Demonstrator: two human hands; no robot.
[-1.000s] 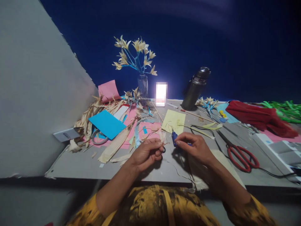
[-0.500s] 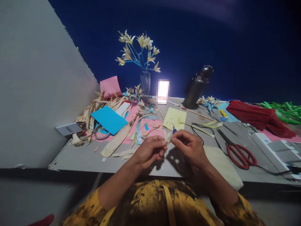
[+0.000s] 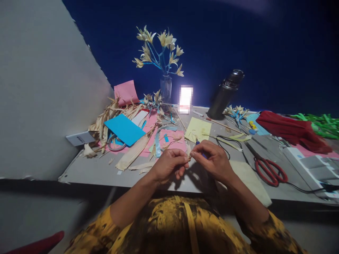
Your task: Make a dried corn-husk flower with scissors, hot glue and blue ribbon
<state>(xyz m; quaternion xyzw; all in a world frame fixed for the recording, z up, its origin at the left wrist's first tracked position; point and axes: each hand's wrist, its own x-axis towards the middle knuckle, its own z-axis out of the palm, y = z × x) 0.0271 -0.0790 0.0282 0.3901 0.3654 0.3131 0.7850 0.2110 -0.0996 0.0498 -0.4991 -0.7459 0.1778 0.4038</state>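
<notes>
My left hand (image 3: 171, 164) and my right hand (image 3: 214, 159) meet above the front of the table, fingertips almost touching. Both pinch a tiny pale-brown piece of dried husk (image 3: 189, 157), mostly hidden by the fingers. Just behind my right hand, a blue-tipped tool or pen (image 3: 197, 141) is partly covered by it. Beyond lies a yellow paper square (image 3: 198, 129), with husk scraps on it. Left of my hands, a long dried husk strip (image 3: 132, 153) rests by pink paper (image 3: 173, 140).
Red-handled scissors (image 3: 270, 172) and a white power strip (image 3: 302, 173) lie on the right, with a black cord. A dark flask (image 3: 224, 95) and a glass vase (image 3: 166, 90) of husk flowers stand at the back. Blue paper (image 3: 124, 129) tops a husk pile at left; a red cloth (image 3: 290, 129) lies right.
The head view has shifted slightly, so the table items appear a little higher. My right fingertips have drawn in closer to the left ones at the small piece.
</notes>
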